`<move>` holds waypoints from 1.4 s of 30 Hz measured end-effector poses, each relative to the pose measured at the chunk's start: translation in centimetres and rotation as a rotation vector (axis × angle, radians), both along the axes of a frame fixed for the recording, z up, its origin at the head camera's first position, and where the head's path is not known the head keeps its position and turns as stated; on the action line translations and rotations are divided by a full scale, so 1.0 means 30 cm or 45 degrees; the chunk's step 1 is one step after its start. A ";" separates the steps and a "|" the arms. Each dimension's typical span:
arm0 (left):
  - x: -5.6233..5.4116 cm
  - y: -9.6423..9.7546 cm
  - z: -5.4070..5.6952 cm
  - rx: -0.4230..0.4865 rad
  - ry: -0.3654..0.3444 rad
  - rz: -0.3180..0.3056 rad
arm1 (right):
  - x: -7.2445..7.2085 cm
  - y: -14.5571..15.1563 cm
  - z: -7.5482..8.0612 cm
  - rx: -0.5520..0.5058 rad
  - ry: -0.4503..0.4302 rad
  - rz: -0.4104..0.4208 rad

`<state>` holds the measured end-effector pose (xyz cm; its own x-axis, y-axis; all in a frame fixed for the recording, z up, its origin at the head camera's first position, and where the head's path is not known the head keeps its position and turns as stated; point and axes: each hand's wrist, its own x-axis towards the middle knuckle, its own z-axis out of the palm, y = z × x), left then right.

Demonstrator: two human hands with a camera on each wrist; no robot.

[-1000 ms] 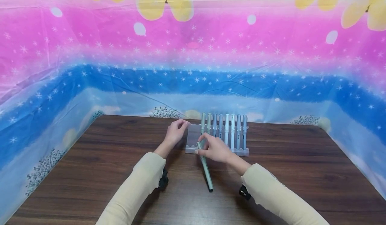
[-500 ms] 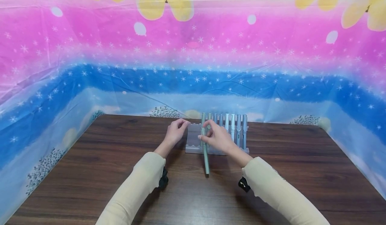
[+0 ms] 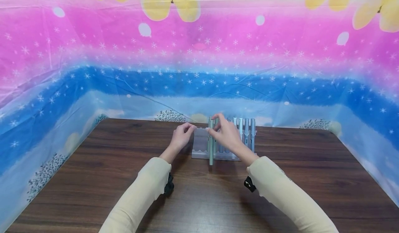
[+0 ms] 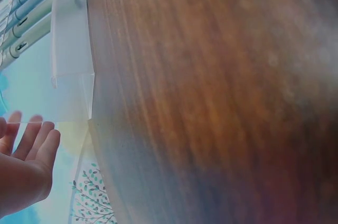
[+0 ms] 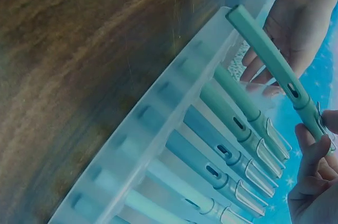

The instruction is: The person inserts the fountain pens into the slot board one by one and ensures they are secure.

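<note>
In the head view, a clear plastic pen rack (image 3: 200,141) stands on the table with several capped pens (image 3: 253,134) upright in it. My left hand (image 3: 180,136) pinches the rack's upper left corner; the left wrist view shows its fingers (image 4: 46,150) behind the clear panel. By the cap end, my right hand (image 3: 228,133) holds a pale green pen (image 3: 211,153) between thumb and fingers. That pen's lower end hangs in front of the rack's bottom ledge (image 5: 134,134), and the right wrist view shows the pen angled beside the leftmost racked green pen (image 5: 237,94).
The rack stands toward the back of a dark wood-grain table (image 3: 199,198). A printed curtain (image 3: 199,84) in pink and blue hangs behind the table and along both sides. Pens fill the rack's middle and right slots; bare slots show at its left.
My right hand has moved forward and up with the green pen, from in front of the rack to close against it. The pen has swung more upright. My left hand has stayed at the corner.
</note>
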<state>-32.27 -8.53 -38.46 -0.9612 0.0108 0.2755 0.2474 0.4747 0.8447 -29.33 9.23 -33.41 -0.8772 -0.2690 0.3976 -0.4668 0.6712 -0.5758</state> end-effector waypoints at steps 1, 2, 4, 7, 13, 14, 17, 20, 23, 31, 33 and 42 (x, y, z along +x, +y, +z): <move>-0.001 0.000 -0.001 -0.005 0.001 0.002 | -0.001 -0.001 0.002 -0.008 0.005 -0.010; -0.001 0.000 -0.001 -0.010 0.003 0.004 | -0.003 -0.001 0.003 -0.014 0.014 -0.019; -0.001 0.000 -0.002 -0.017 0.006 0.006 | -0.007 -0.003 0.006 -0.026 0.042 -0.031; -0.001 -0.001 -0.002 -0.015 0.005 0.006 | -0.015 -0.005 0.010 -0.047 0.094 -0.048; -0.002 -0.001 -0.003 -0.014 0.008 0.002 | -0.030 -0.010 0.014 -0.098 0.186 -0.047; -0.003 -0.001 -0.003 -0.013 0.009 0.002 | -0.032 -0.011 0.014 -0.100 0.206 -0.049; -0.004 -0.002 -0.003 -0.011 0.015 0.002 | -0.039 -0.014 0.011 -0.107 0.262 -0.071; -0.002 -0.002 -0.002 -0.016 0.019 0.005 | -0.043 -0.020 0.012 -0.106 0.309 -0.095; -0.003 -0.002 -0.002 -0.017 0.020 0.006 | -0.046 -0.026 0.009 -0.115 0.353 -0.107; 0.003 -0.003 0.004 -0.018 0.009 0.004 | -0.050 -0.041 -0.027 -0.131 0.418 -0.143; 0.003 -0.002 0.004 -0.016 0.003 0.005 | -0.050 -0.042 -0.038 -0.113 0.421 -0.159; -0.002 -0.001 -0.001 -0.021 0.000 -0.001 | -0.051 -0.053 -0.082 -0.093 0.457 -0.124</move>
